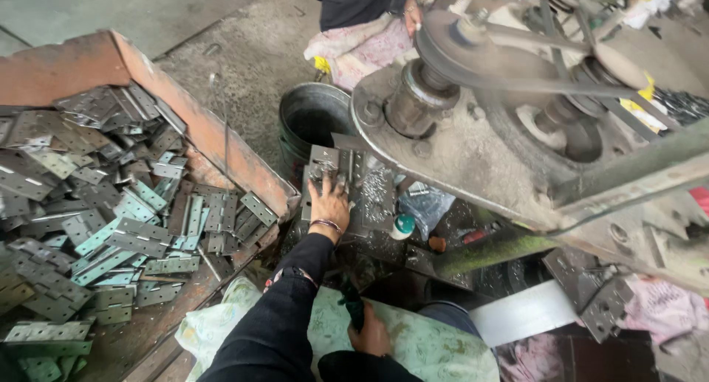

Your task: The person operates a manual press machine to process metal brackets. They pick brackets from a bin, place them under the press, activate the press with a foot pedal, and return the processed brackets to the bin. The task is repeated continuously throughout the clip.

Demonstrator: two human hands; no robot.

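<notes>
Your fingers (330, 184) on the left hand (329, 205) spread flat and press down on a grey metal hinge plate (323, 160) near the middle of the frame; they lie open over it rather than curl around it. That plate rests on the dark work surface just below the steel bucket (314, 120), with a loose scatter of small metal bits (377, 194) just to its right.

Your right hand (369, 332), low in the frame at centre, closes around a dark, narrow handle-like thing (353, 304) that pokes up from your fist; what it is cannot be told. Under that hand lies a pale green patterned cloth (421, 345).

Filling the left of the frame, a rusty red tray (221, 142) holds a heap of flat hinge plates (111, 219), some grey, some tinted pale green. A small white bottle with a green cap (402, 227) stands right of your left hand, beside a crumpled clear plastic bag (428, 205).

Across the upper right, a belt-driven machine (473, 64) with pulleys looms over the work spot. At the top centre, another person (362, 28) crouches in dark top and pinkish cloth.
</notes>
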